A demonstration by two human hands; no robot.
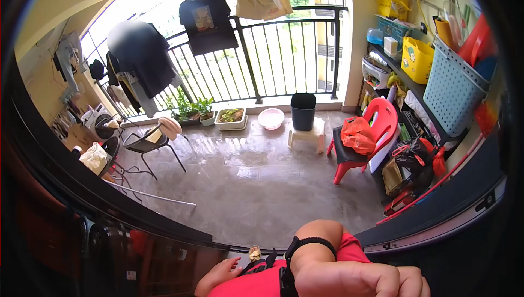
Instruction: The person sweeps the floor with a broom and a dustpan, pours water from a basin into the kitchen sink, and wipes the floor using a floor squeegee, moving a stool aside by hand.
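Observation:
My left hand (222,271) hangs low beside my red shirt (248,283), its fingers loosely spread with nothing between them. At the bottom right, my right hand (365,279) has its fingers curled over. The fingertips are out of sight, so I cannot make out what they hold, if anything. A black band (310,242) goes round my right wrist. Nearest to this hand is the dark sliding door frame (436,231). Part of a foot in a sandal (255,253) shows at the door sill.
Beyond the sill lies a tiled balcony floor (262,188). A red chair (383,125) carries a red plastic bag (357,135). A dark bin (303,111) stands on a stool (320,138), beside a pink basin (271,118). Clothes hang along the railing (248,59); a blue basket (453,92) sits on right-hand shelving.

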